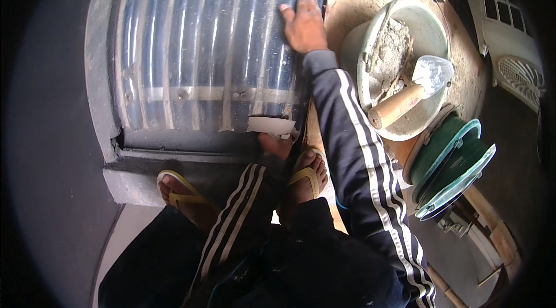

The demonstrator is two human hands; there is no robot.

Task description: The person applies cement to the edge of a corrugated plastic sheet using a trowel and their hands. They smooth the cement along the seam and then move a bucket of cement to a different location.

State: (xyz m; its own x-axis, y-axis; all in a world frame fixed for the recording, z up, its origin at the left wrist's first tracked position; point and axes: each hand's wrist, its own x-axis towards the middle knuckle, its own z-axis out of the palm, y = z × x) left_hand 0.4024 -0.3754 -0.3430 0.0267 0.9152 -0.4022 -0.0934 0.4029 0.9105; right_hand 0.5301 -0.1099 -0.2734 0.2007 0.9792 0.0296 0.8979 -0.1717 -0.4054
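A clear corrugated roofing sheet point(200, 36) with dusty ridges lies within a grey raised frame in front of me. My right hand point(305, 25) rests on its right edge, thumb and fingers spread, holding nothing. My left hand point(275, 145) is low at the sheet's near right corner, right against a small white flat piece point(271, 125). Its fingers are mostly hidden by that piece and the shadow, so its grip does not show. A pale strip with screw heads point(180, 94) crosses the sheet.
Right of my arm, a pale bucket point(360, 70) contains grey mortar, with a wooden-handled trowel point(399, 104) across it. A green reel point(453, 163) stands nearer. My sandalled feet are on the grey ledge point(136, 178) and a board's edge. A dark wall point(52, 134) rises at left.
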